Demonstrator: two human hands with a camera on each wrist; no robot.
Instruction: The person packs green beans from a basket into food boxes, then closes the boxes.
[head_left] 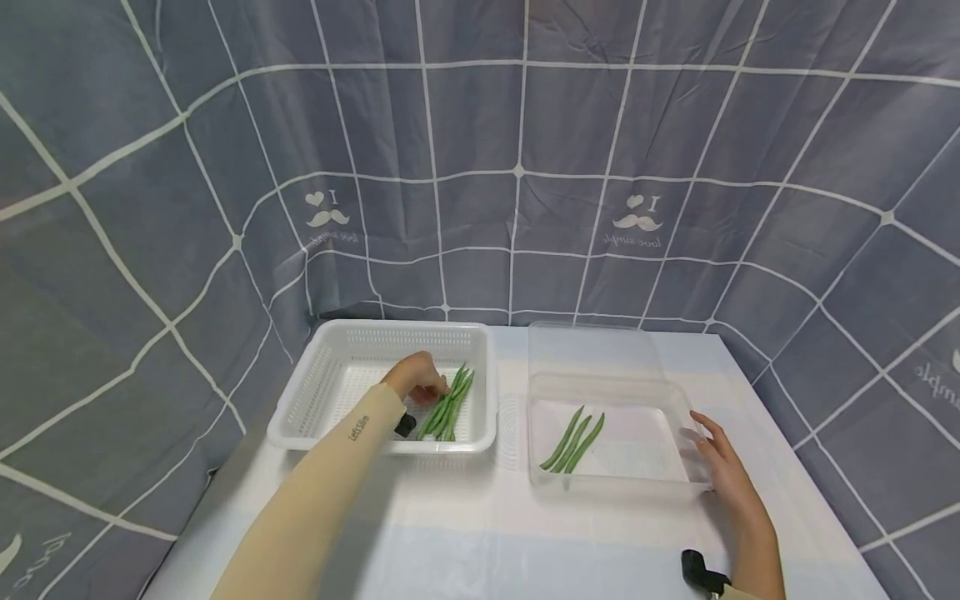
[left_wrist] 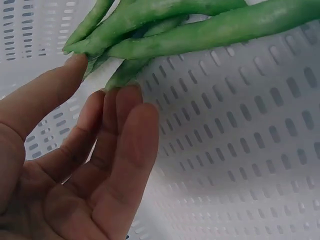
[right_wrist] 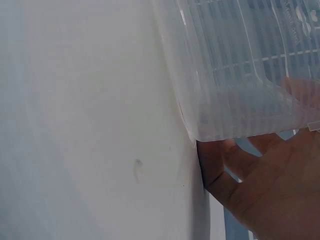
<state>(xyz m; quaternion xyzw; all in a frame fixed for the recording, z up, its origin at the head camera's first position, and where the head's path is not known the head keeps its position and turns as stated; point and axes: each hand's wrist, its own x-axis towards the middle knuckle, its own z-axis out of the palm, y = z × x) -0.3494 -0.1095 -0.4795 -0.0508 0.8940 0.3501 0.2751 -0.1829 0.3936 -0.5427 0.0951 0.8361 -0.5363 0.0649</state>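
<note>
Several green beans (head_left: 452,404) lie bunched at the right end of a white perforated basket (head_left: 487,383). My left hand (head_left: 420,377) reaches into that basket over the bunch. In the left wrist view its thumb touches the tip of a bean (left_wrist: 165,42), while the half-bent fingers stand apart from the thumb, close under the bean ends. To the right, a clear plastic container (head_left: 637,483) has a few green beans (head_left: 573,442) on its floor, towards its left side. My right hand (head_left: 723,467) holds that container by its right wall, with fingers partly visible through the plastic.
Behind the container lies a flat transparent sheet or lid (head_left: 592,350). A pale cloth covers the table (head_left: 450,533). Grey curtain (head_left: 480,208) with white grid lines hangs behind and along both sides.
</note>
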